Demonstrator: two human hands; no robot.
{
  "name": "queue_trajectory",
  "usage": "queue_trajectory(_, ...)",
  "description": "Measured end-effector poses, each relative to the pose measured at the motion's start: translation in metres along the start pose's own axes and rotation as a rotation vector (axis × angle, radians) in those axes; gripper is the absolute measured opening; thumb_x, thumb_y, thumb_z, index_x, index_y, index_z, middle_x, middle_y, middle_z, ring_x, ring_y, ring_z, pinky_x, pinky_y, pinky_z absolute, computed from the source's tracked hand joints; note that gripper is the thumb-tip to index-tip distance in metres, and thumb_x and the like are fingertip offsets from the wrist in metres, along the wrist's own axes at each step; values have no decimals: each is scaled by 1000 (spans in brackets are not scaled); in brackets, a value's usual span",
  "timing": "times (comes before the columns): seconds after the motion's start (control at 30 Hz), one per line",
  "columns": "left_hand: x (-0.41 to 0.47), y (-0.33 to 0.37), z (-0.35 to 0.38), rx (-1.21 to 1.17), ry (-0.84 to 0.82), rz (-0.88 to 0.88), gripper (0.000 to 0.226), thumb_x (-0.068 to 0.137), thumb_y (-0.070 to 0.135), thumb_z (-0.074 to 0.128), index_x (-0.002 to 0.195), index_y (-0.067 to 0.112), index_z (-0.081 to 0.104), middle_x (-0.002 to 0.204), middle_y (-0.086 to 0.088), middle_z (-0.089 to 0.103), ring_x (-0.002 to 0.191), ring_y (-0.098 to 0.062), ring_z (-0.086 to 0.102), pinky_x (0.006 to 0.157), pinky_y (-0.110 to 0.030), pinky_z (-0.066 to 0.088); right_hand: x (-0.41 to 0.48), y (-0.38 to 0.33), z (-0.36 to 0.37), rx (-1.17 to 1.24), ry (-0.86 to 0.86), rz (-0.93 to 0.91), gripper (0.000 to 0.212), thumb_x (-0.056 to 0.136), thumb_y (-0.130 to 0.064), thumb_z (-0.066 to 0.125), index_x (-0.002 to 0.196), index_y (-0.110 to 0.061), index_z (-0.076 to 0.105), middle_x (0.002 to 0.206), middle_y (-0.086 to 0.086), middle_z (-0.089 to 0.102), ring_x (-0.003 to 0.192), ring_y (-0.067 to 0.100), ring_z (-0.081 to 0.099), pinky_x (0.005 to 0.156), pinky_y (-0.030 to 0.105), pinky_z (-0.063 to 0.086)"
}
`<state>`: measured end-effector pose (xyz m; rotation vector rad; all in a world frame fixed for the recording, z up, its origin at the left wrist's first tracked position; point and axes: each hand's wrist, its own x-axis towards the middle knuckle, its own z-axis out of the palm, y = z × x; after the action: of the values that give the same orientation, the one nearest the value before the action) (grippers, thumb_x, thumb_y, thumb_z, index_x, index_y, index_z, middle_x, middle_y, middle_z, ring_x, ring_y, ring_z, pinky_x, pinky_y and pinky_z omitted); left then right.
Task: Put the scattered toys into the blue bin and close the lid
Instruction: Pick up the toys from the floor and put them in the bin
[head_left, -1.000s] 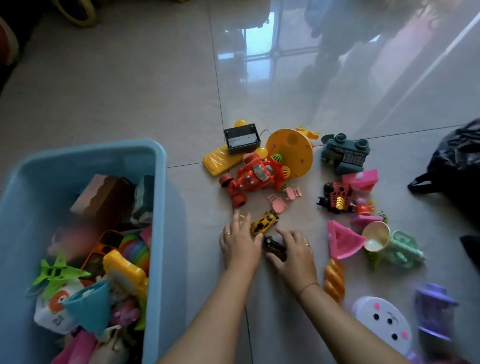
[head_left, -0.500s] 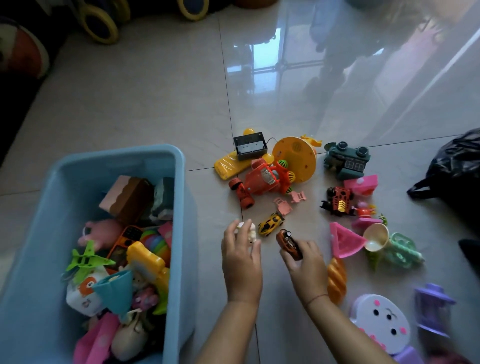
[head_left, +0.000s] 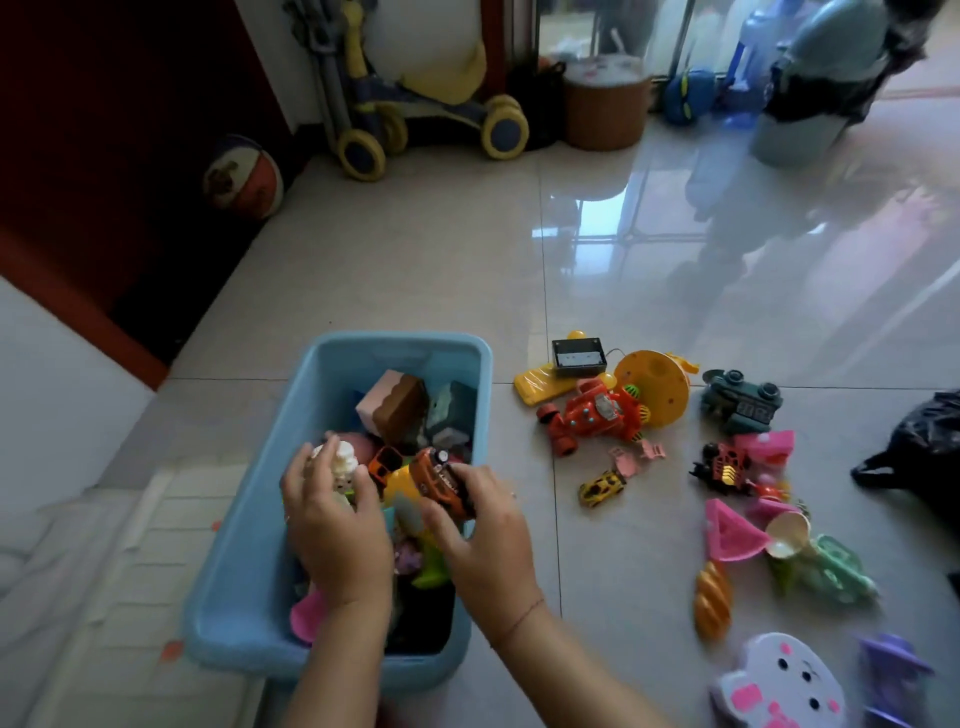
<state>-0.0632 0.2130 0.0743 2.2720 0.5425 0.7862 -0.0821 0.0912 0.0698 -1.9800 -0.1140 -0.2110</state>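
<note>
The blue bin stands open on the tiled floor, filled with several toys. Both my hands hover over it. My left hand grips a small white toy. My right hand holds an orange toy car above the bin's right rim. To the right, toys lie scattered on the floor: a small yellow car, a red vehicle, a yellow disc toy, a teal toy, a pink triangle and an orange bread-shaped toy. No lid is in view.
A black bag lies at the right edge. A white and pink animal-face toy sits at the bottom right. A ride-on scooter, a ball, a brown tub and a blue-green bin stand along the far wall.
Both hands lifted the toys off the floor and moved left over the bin. The view tilted up, showing the far wall.
</note>
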Motion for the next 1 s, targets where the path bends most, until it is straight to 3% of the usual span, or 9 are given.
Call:
queue_trajectory(0.13,-7,-18,-5,83,-40,-36,39,85,13,65,123,6,59,136,-21,48,124,-38,46,98,-48,39,-15,10,3,-25,7,16,49,81,-64,47,114,-28,57,104,-11,51,98,3,49,86,19,44)
queue_trajectory(0.27,-27,18,23,-20,-129,61,45,88,29,53,127,7,55,140,-15,46,130,-30,41,106,-38,33,-9,58,-24,-105,140,100,52,83,-59,49,118,-22,55,106,-7,49,99,8,50,88,23,44)
queue_trajectory(0.4,-51,66,80,-120,-267,179,50,90,36,48,132,11,50,143,-10,43,131,-24,40,104,-30,31,12,117,-67,-164,252,218,55,82,-53,56,124,-18,49,116,-2,48,108,7,45,96,29,43)
queue_trajectory(0.5,-64,95,134,-156,-380,208,50,90,34,53,135,12,48,144,-9,42,133,-23,39,104,-28,28,41,159,-104,-218,303,286,60,83,-44,63,132,-16,43,127,3,47,112,4,41,98,21,36)
queue_trajectory(0.6,-67,112,194,-139,-538,219,56,90,41,50,138,15,44,147,-8,39,135,-24,36,107,-32,27,77,195,-139,-205,340,344,70,81,-43,67,138,-15,37,134,8,41,119,15,43,97,15,34)
queue_trajectory(0.73,-59,107,270,-14,-768,208,68,89,52,49,146,21,28,153,-3,27,140,-21,24,113,-41,26,120,243,-169,-230,377,419,76,79,-42,69,141,-17,32,138,14,37,128,27,37,104,33,30)
queue_trajectory(0.87,-45,81,316,191,-931,145,91,78,59,60,149,26,14,156,-2,18,142,-24,19,112,-42,21,146,284,-173,-227,328,489,78,77,-43,71,141,-23,30,136,15,37,126,30,40,103,40,35)
queue_trajectory(1.0,-53,61,338,226,-991,175,104,67,48,77,147,27,14,149,-1,34,137,-20,30,114,-41,20,162,313,-163,-135,280,598,78,76,-49,69,139,-30,28,133,8,46,117,28,49,95,46,46)
